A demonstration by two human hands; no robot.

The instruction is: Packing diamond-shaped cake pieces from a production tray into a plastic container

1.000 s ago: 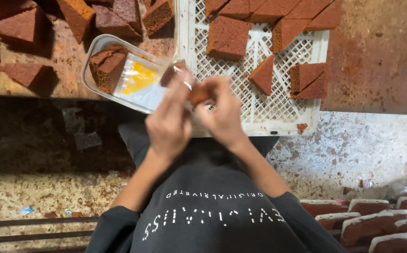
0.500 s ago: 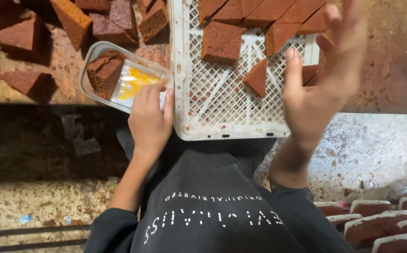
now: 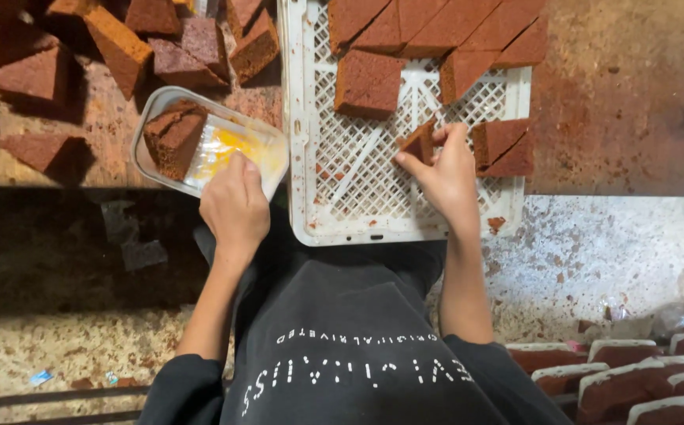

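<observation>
Cake wedge [image 3: 420,143], brown and triangular, sits pinched in the curled fingers of the right hand [image 3: 446,175] just above the white lattice crate [image 3: 373,201], while the left hand [image 3: 235,206] grips the clear plastic tray [image 3: 267,149] beside it, steadying it.

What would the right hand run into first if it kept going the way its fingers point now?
The right hand points up and left across the white lattice crate, pinching a small cake wedge. Straight on, it would probably first meet the square cake piece lying in the crate, though height above the crate is unclear.
</observation>
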